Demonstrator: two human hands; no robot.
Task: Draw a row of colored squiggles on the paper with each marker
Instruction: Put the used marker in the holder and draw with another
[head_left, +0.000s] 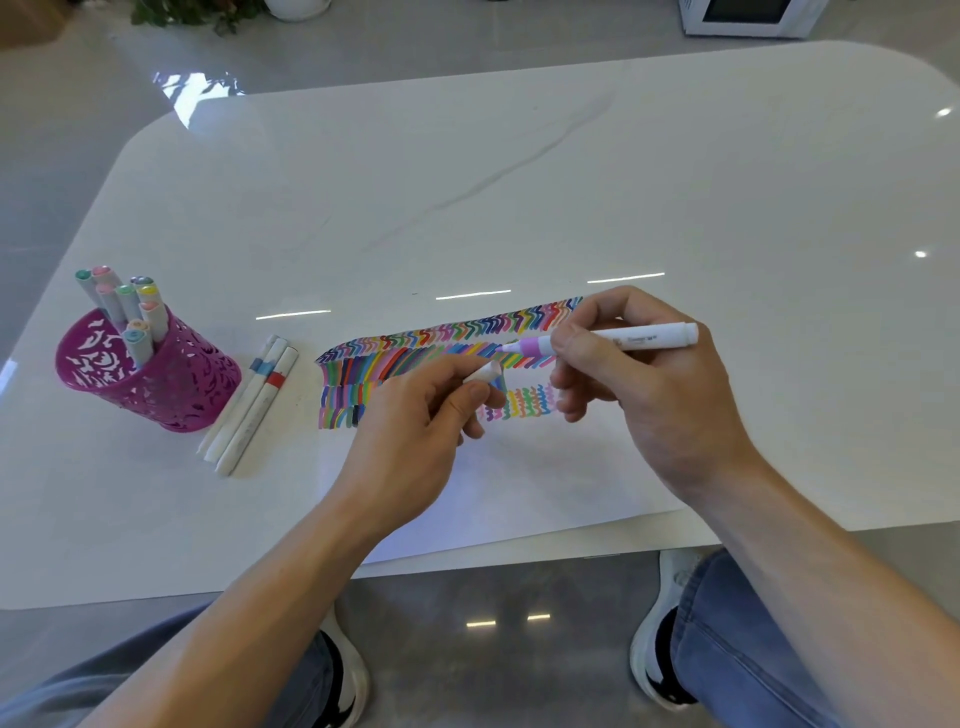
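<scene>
A white sheet of paper (545, 483) lies on the table, with rows of colored squiggles (457, 338) across its upper part. My right hand (649, 384) grips a white marker (644, 335) with a lilac band; its uncapped tip points left, just above the squiggles. My left hand (415, 415) pinches the marker's white cap (483, 373) between thumb and fingers, close to the tip. My left hand hides part of the lower squiggle rows.
A magenta cut-out pen cup (156, 374) with several markers (124, 306) stands at the left. Three capped markers (254, 405) lie beside it. The white table (519, 182) reaches far back; its front edge is near my knees.
</scene>
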